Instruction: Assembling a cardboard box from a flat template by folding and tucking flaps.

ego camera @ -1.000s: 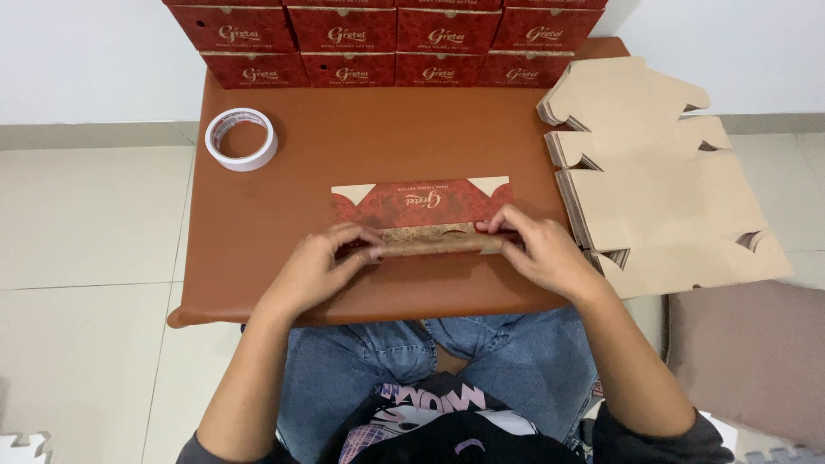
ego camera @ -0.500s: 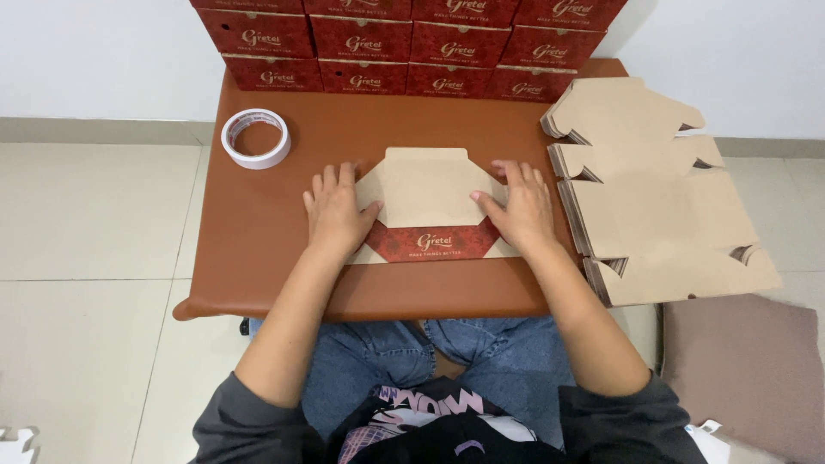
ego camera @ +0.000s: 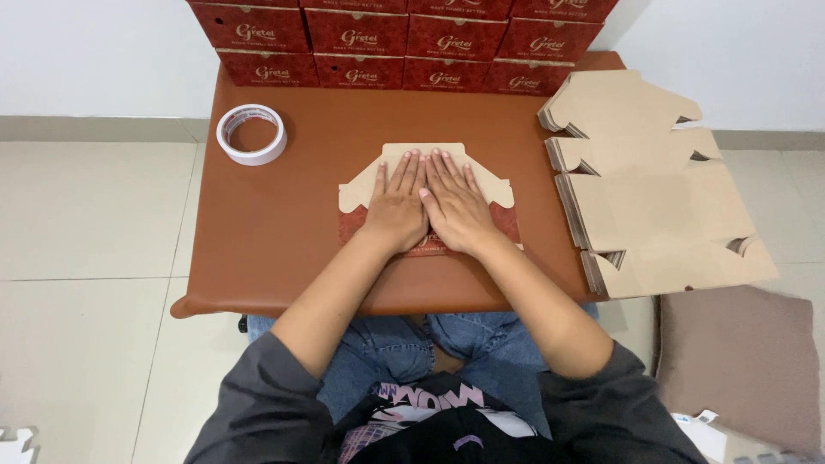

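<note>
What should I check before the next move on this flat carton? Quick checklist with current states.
1. Left hand flat on the carton blank: ok.
2. Right hand flat beside it, thumbs touching: ok.
3. Blank fully on the brown table, not over the edge: ok.
4. Tape roll clear of the blank, at the table's far left: ok.
5. Stack of unfolded blanks apart from the one being pressed: ok.
6. Crease under the palms sharp: cannot tell, hands cover it.
</note>
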